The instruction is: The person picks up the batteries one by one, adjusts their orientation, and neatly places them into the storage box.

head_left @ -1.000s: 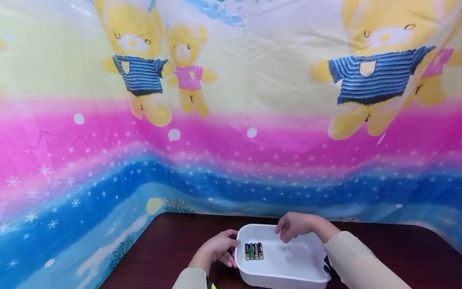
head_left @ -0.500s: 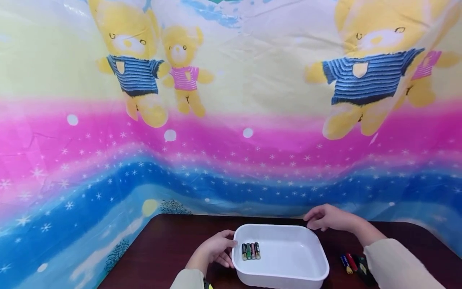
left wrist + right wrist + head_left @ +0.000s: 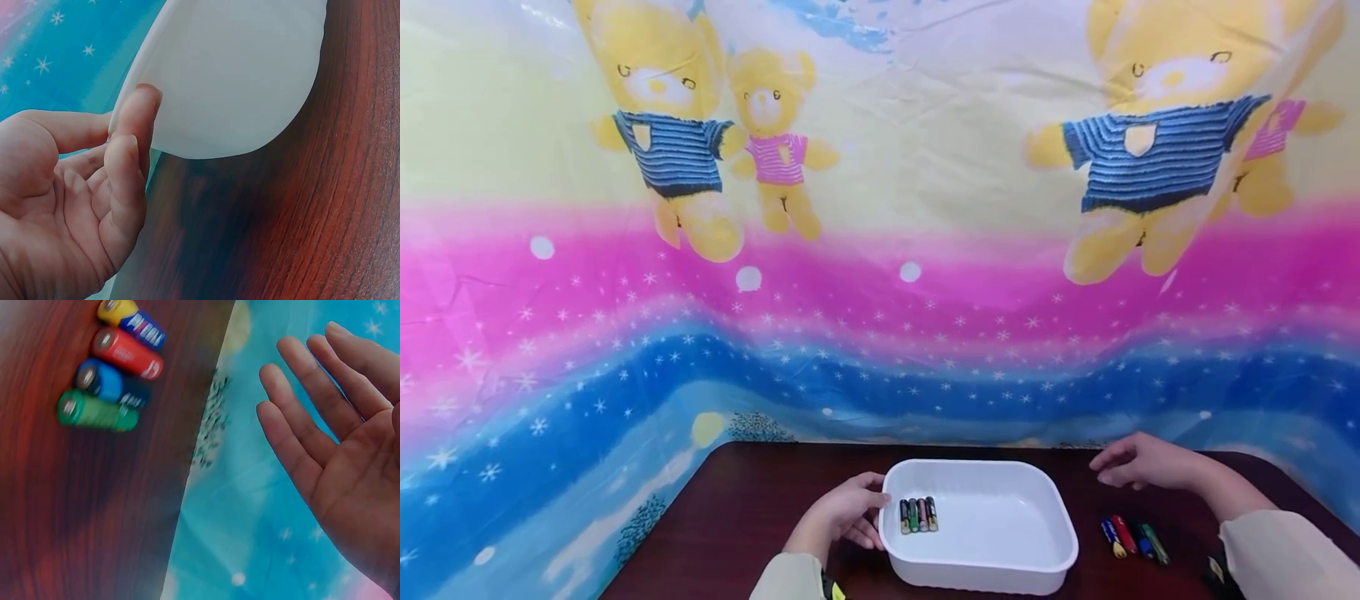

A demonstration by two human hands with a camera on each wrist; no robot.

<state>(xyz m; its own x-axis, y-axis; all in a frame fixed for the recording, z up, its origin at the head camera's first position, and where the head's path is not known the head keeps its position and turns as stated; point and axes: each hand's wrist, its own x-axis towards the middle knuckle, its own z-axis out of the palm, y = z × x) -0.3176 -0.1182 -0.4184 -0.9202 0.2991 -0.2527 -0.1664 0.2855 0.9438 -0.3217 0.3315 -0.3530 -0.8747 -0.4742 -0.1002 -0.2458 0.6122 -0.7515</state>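
My left hand (image 3: pixel 850 512) grips the left end of a white plastic tray (image 3: pixel 977 578), thumb over the rim and fingers along the outer wall. In the left wrist view, fingertips (image 3: pixel 140 100) lie against the tray wall (image 3: pixel 237 81). Inside, near that end, a row of AA batteries (image 3: pixel 913 515) lies side by side. To the right of the tray, my right hand (image 3: pixel 1150 462) hovers with nothing in it, fingers loosely extended. Nearer the front than this hand are a blue-and-yellow battery (image 3: pixel 132 323), a red battery (image 3: pixel 128 353), a blue-and-black battery (image 3: pixel 109 381) and a green battery (image 3: pixel 97 412).
The dark wood table (image 3: pixel 760 500) has rounded back corners. Behind it hangs a cloth (image 3: pixel 880 333) printed with bears and snowflakes, close against the table's back edge. Dark straps (image 3: pixel 1221 571) circle the wrists by the pale sleeves.
My right hand has moved out from over the tray to the right, past its rim, uncovering the batteries on the table. The left hand keeps its grip on the tray.
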